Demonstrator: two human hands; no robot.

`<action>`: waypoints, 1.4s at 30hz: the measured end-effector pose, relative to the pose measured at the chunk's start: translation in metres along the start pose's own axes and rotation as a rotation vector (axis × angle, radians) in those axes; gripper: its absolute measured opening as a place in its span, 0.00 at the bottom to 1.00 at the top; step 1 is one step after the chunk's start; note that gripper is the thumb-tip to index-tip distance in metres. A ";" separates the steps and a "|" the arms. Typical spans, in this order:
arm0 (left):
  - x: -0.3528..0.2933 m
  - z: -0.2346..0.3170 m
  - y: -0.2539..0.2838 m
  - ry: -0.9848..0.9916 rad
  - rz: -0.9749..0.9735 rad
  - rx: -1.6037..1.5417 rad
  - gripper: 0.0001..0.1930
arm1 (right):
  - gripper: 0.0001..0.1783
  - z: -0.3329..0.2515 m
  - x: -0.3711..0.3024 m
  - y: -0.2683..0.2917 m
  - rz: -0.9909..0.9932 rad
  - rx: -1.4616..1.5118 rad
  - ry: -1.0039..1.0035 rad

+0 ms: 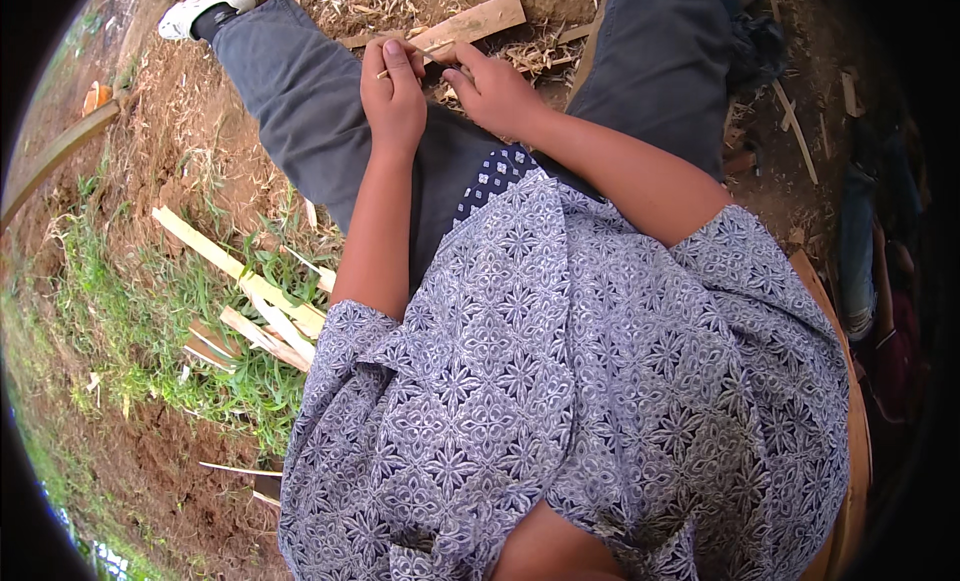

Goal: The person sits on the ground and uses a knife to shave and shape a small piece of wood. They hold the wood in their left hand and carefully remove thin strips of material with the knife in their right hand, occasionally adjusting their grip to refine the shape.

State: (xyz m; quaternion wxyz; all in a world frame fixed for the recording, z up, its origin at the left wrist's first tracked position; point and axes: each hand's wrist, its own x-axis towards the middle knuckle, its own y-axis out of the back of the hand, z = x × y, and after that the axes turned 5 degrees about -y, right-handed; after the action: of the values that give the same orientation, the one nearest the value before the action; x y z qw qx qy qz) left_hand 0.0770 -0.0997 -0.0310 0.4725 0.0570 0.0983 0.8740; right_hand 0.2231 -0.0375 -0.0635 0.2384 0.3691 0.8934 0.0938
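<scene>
I sit with my legs in dark grey trousers stretched out over bare earth. My left hand (pixel 392 93) is closed around a thin pale sliver of bamboo (pixel 432 51), thumb and fingers pinching it near the knee. My right hand (pixel 493 89) sits just to its right, fingertips on the same sliver's other end. A flat piece of wood (pixel 478 23) lies on the ground right beyond both hands. My patterned blue-and-white shirt fills the lower half of the view.
Several split bamboo strips (pixel 255 291) lie on grass to my left. Wood shavings and scraps (pixel 545 46) litter the soil between my legs. A white shoe (pixel 205 6) shows at top left. Another person (pixel 880 271) sits at the right edge.
</scene>
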 end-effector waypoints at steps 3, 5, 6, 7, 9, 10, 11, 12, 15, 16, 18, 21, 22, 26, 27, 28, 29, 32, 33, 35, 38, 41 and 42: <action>-0.001 0.008 -0.004 0.005 -0.013 0.019 0.16 | 0.16 0.007 0.003 0.001 -0.018 -0.058 -0.122; -0.002 0.006 -0.003 0.022 -0.001 0.022 0.16 | 0.16 0.002 0.003 -0.001 -0.034 -0.054 -0.197; 0.001 0.004 -0.002 0.002 -0.004 0.023 0.16 | 0.16 -0.001 -0.001 -0.005 0.011 0.051 0.004; 0.001 0.005 -0.003 -0.011 -0.008 0.021 0.16 | 0.16 0.003 0.000 -0.004 0.003 0.006 -0.051; -0.002 0.009 -0.005 -0.004 -0.009 0.028 0.16 | 0.16 0.015 0.008 -0.001 -0.016 -0.085 -0.162; -0.002 0.008 -0.005 0.005 -0.005 0.038 0.16 | 0.16 0.011 0.009 0.001 -0.021 -0.049 -0.139; -0.001 0.007 -0.004 0.014 -0.001 0.049 0.16 | 0.16 0.007 0.009 0.003 -0.032 -0.014 -0.115; 0.003 0.006 -0.004 -0.009 -0.004 0.026 0.16 | 0.16 0.000 0.003 -0.002 -0.014 0.013 -0.031; -0.005 0.008 -0.002 -0.010 -0.009 0.005 0.16 | 0.16 0.005 -0.001 -0.003 -0.022 -0.066 -0.067; -0.003 0.008 -0.004 -0.001 -0.013 0.026 0.16 | 0.16 0.011 0.006 0.001 -0.039 -0.118 -0.153; 0.001 0.008 -0.008 0.006 -0.005 0.013 0.17 | 0.17 0.017 0.010 -0.007 -0.023 -0.095 -0.183; -0.004 0.007 -0.003 -0.011 -0.012 0.005 0.17 | 0.18 0.008 0.006 -0.001 -0.094 -0.174 -0.152; -0.002 0.007 -0.004 -0.001 -0.005 0.013 0.17 | 0.18 0.010 0.010 0.002 -0.076 -0.161 -0.195; -0.002 0.004 -0.003 -0.015 0.010 0.016 0.16 | 0.16 -0.012 -0.001 -0.003 -0.029 -0.116 -0.012; -0.002 0.003 -0.002 -0.032 0.012 0.011 0.16 | 0.16 -0.004 0.004 -0.004 -0.062 -0.118 -0.130; -0.005 0.004 -0.003 -0.033 -0.004 0.039 0.16 | 0.16 0.016 0.011 -0.002 -0.089 -0.121 -0.254; -0.006 0.004 -0.006 -0.034 -0.030 0.067 0.16 | 0.16 0.040 0.017 -0.001 -0.111 -0.119 -0.384; -0.001 0.003 -0.007 -0.034 -0.055 0.106 0.16 | 0.17 0.052 0.025 0.005 -0.106 -0.161 -0.307; -0.002 0.005 -0.008 -0.024 -0.053 0.110 0.16 | 0.18 0.043 0.022 0.003 -0.070 -0.105 -0.213; -0.006 0.005 -0.006 -0.024 -0.018 0.085 0.16 | 0.18 0.006 0.007 0.000 -0.071 -0.022 -0.160; -0.003 0.004 -0.006 -0.004 -0.002 0.005 0.16 | 0.19 0.011 0.004 -0.002 -0.028 0.017 -0.106; -0.004 0.004 -0.006 0.007 -0.013 0.059 0.16 | 0.19 0.014 0.009 0.006 -0.067 -0.046 -0.214; -0.005 0.004 -0.005 -0.006 -0.009 0.052 0.16 | 0.19 0.011 0.007 0.008 -0.090 -0.039 -0.198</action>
State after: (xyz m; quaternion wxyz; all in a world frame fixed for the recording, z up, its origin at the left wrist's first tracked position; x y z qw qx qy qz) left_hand 0.0842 -0.1006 -0.0281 0.4751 0.0712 0.1199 0.8688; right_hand 0.2288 -0.0270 -0.0728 0.3367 0.3315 0.8790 0.0637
